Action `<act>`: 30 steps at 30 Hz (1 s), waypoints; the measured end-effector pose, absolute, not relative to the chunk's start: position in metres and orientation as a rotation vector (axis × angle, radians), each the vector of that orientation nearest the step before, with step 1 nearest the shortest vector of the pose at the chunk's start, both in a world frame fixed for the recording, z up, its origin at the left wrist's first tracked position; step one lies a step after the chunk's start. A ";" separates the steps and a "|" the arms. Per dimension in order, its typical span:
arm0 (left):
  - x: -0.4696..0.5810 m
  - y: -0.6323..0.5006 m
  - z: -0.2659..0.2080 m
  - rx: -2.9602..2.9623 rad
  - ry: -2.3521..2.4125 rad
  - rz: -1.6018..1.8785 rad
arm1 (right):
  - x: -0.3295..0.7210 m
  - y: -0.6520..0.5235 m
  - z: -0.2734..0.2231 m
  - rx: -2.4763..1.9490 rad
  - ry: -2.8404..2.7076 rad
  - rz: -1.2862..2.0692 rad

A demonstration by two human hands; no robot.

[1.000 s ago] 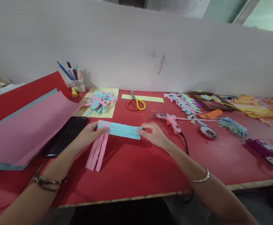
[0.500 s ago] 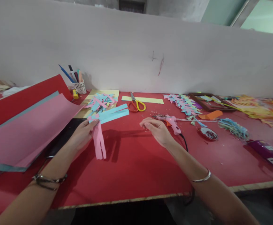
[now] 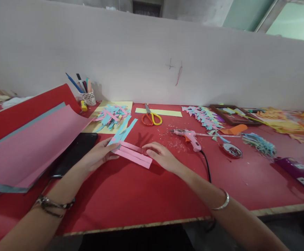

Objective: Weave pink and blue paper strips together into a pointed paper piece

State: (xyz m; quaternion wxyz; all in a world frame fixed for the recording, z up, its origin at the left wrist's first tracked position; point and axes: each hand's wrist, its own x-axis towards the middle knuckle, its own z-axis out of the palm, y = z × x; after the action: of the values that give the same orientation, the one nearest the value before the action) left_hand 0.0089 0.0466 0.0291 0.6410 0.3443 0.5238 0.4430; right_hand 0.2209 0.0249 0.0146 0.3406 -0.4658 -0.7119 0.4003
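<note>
My left hand (image 3: 101,153) pinches the joined end of a cut paper piece between thumb and fingers. Pink paper strips (image 3: 133,157) run from it to the right, slit lengthwise and spread slightly apart. Blue paper strips (image 3: 126,131) point up and away from the same end. At the far tip of the upper pink strip, my right hand (image 3: 162,157) has its thumb and fingers closed on it; the exact grip is partly hidden. Just beyond lie scissors (image 3: 152,116) with one red and one yellow handle, near a pale yellow strip (image 3: 167,112).
A pile of pink and blue cuttings (image 3: 114,115) lies behind my left hand. A pink glue gun (image 3: 190,136) with a black cord is right of my right hand. Large pink sheets (image 3: 37,146) and a dark phone-like slab (image 3: 76,153) occupy the left; a pen cup (image 3: 88,97) stands behind.
My left hand has turned the paper piece, so the pink strips swing from hanging down to pointing right. My right hand has moved left and down to the pink strip's end.
</note>
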 end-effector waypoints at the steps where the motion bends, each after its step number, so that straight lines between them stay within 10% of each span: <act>1: 0.009 0.046 0.029 0.803 1.170 0.988 | 0.220 0.023 0.015 -1.220 -1.870 0.957; 16: 0.013 0.048 0.028 0.579 1.094 1.216 | 0.220 0.018 0.020 -1.208 -1.994 1.151; 30: 0.009 0.054 0.035 0.480 1.057 1.405 | 0.206 0.141 0.083 -2.106 -2.281 0.153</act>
State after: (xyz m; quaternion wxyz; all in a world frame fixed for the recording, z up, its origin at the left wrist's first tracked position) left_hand 0.0086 0.0536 0.0346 0.6128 0.2081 0.4582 0.6093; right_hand 0.2062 0.1406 0.0828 0.0165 -0.6774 -0.7338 0.0493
